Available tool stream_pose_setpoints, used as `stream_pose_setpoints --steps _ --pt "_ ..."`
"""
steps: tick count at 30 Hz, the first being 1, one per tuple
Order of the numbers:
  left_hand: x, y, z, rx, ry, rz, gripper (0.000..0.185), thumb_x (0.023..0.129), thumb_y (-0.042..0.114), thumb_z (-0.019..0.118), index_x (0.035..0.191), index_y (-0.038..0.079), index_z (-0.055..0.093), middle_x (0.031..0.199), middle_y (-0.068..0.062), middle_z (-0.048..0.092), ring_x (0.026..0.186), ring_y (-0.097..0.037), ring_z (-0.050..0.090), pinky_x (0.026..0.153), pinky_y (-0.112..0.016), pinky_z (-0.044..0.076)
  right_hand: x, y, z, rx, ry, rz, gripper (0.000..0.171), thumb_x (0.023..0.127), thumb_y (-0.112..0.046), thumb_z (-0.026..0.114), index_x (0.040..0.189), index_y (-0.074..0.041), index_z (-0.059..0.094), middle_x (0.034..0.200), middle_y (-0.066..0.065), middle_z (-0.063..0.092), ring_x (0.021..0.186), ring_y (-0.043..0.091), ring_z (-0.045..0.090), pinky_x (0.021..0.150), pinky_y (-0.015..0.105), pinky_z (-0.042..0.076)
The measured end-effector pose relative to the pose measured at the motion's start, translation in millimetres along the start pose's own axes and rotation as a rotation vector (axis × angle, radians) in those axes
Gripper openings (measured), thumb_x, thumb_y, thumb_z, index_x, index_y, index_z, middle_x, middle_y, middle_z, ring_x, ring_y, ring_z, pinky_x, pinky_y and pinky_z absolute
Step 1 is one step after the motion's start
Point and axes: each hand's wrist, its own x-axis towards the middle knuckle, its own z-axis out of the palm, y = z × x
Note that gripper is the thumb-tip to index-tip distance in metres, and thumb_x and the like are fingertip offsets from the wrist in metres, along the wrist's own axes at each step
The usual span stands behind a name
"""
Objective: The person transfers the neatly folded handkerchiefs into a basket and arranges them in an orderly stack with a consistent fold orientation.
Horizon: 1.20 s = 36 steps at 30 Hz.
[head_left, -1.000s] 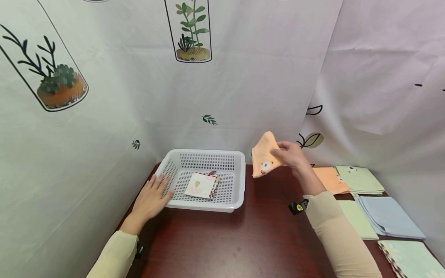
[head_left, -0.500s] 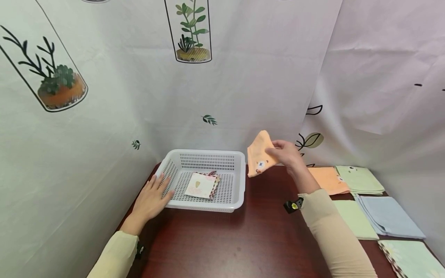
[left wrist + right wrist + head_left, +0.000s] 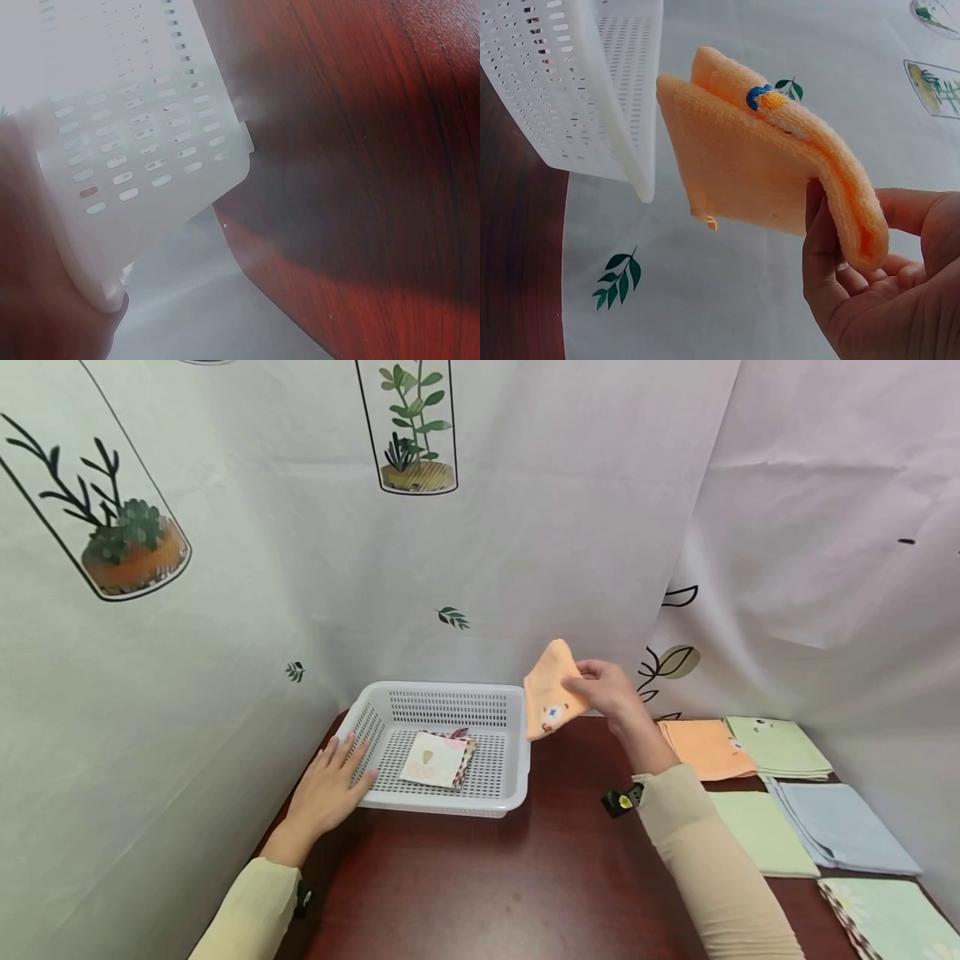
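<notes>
My right hand (image 3: pixel 611 689) pinches a folded orange hand towel (image 3: pixel 551 689) between thumb and fingers. The towel, with a small embroidered animal face, hangs in the air at the right rim of a white perforated plastic basket (image 3: pixel 442 803). In the right wrist view the towel's folded layers (image 3: pixel 742 157) show, with a gap between them and the basket (image 3: pixel 619 112). My left hand (image 3: pixel 326 789) rests on the basket's left front rim, fingers spread and fairly straight. Inside the basket lies a folded white cloth (image 3: pixel 433 762) with a checked edge.
On the table's right side lie another orange towel (image 3: pixel 708 750), two green towels (image 3: pixel 780 747), a blue towel (image 3: pixel 843 827) and a pale mint cloth (image 3: pixel 892 918). A printed white curtain (image 3: pixel 487 568) stands behind and around the dark red wooden table (image 3: pixel 480 885).
My right hand has moved left with the orange towel, bringing it from beside the basket to its right rim. My left hand and the basket stay where they were.
</notes>
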Motion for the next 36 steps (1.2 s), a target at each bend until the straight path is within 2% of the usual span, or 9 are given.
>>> stream_pose_setpoints --steps 8,14,22,36 --pt "-0.4 0.2 1.2 -0.002 0.001 -0.001 0.068 0.104 0.05 0.045 0.155 0.005 0.039 0.164 -0.022 0.026 0.152 -0.047 0.014 0.122 -0.062 0.015 5.0 -1.0 6.5 0.0 -0.001 0.01 0.045 0.097 -0.019 0.067 0.137 0.002 0.059 0.117 0.022 0.069 0.077 0.013 0.067 0.074 0.025 0.053" --pt "-0.5 0.4 2.2 -0.004 0.002 -0.003 0.069 0.104 0.051 0.045 0.155 0.005 0.039 0.165 -0.021 0.026 0.152 -0.047 0.015 0.122 -0.062 0.014 4.9 -4.0 12.1 0.011 -0.012 0.021 0.046 0.098 -0.02 0.065 0.138 0.001 0.059 0.119 0.021 0.068 0.082 0.015 0.067 0.073 0.026 0.054" --pt "-0.1 -0.1 1.5 -0.003 -0.003 -0.005 0.069 0.103 0.051 0.045 0.156 0.005 0.039 0.165 -0.021 0.025 0.153 -0.046 0.014 0.122 -0.061 0.014 4.9 -10.0 22.1 0.054 -0.02 0.007 0.045 0.096 -0.018 0.066 0.135 0.002 0.06 0.115 0.02 0.068 0.082 0.016 0.068 0.07 0.025 0.056" --pt "-0.2 -0.5 0.1 -0.002 -0.001 -0.002 0.069 0.103 0.05 0.046 0.155 0.005 0.04 0.165 -0.021 0.025 0.153 -0.046 0.014 0.122 -0.062 0.014 11.7 -14.5 41.3 0.07 -0.03 0.041 0.045 0.096 -0.018 0.067 0.137 0.0 0.059 0.124 0.021 0.066 0.09 0.02 0.068 0.078 0.029 0.055"
